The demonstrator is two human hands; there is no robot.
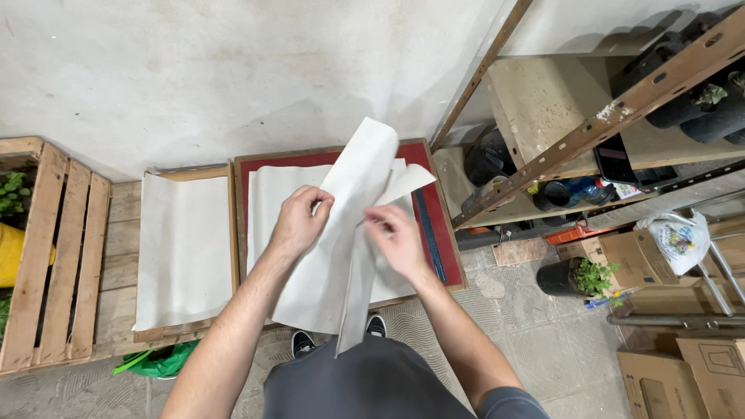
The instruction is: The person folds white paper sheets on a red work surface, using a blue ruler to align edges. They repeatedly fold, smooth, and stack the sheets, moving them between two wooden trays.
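Note:
I hold a large off-white paper sheet (pixel 353 182) up in front of me, folded lengthwise and hanging down toward my waist. My left hand (pixel 297 223) pinches its left side near the upper part. My right hand (pixel 397 240) grips the fold on the right side. Beneath the sheet lies a red board with a wooden frame (pixel 431 203), carrying another pale sheet (pixel 268 190). A dark ruler (pixel 429 233) lies along the board's right side.
A second wooden frame lined with pale paper (pixel 185 248) sits left of the red board. A wooden pallet crate (pixel 54 256) stands far left. Metal shelving (pixel 613 116) with pots stands at right, cardboard boxes (pixel 675 372) and a potted plant (pixel 578 275) below it.

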